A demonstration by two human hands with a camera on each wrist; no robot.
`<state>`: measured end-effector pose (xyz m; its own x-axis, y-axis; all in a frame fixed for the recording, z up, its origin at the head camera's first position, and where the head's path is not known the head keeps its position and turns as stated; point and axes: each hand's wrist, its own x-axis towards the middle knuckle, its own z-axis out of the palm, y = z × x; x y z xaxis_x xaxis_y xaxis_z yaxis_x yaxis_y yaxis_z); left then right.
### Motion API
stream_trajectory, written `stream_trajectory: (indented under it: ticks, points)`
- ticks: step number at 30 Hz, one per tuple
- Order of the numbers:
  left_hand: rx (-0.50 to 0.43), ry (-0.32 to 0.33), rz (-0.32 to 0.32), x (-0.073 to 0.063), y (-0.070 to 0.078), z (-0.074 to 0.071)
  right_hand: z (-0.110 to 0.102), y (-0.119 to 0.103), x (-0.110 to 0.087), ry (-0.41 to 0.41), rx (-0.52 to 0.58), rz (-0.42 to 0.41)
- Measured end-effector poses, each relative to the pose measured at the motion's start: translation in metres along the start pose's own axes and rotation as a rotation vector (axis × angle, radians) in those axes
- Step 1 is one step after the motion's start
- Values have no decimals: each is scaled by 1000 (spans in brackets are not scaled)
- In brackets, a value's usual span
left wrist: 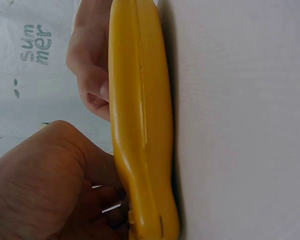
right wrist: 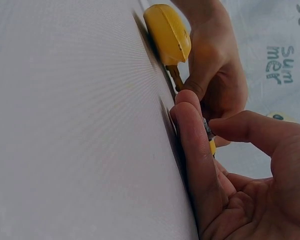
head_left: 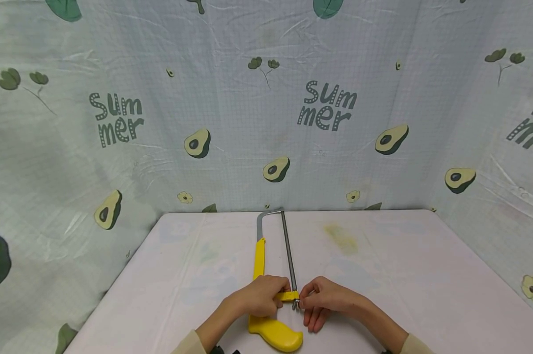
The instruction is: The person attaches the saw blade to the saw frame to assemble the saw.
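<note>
A hacksaw with a yellow handle (head_left: 277,334) lies on the table, its grey front bow (head_left: 260,223) pointing away from me. The grey blade (head_left: 288,246) runs along its right side to a small yellow crosspiece (head_left: 287,296). My left hand (head_left: 261,296) reaches over the frame and grips the saw at that crosspiece, hiding part of the frame. At the crosspiece's end sits a metal wing nut (head_left: 295,304). My right hand (head_left: 330,299) pinches it between thumb and fingertips. In the right wrist view the wing nut (right wrist: 207,129) shows between the fingers.
A pale cloth covers the table (head_left: 394,275), with a yellowish stain (head_left: 341,239) toward the back right. Behind it and at both sides hangs a curtain (head_left: 231,108) printed with avocados and lettering.
</note>
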<state>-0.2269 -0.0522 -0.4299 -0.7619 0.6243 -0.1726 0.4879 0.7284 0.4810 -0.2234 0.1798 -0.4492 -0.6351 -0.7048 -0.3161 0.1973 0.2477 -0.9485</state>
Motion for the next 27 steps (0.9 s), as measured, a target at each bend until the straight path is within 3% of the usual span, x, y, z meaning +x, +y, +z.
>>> stream_trajectory:
  ticks: [27]
  points:
    - [27,2,9,0,0,0,0,4,1,2,16,-15]
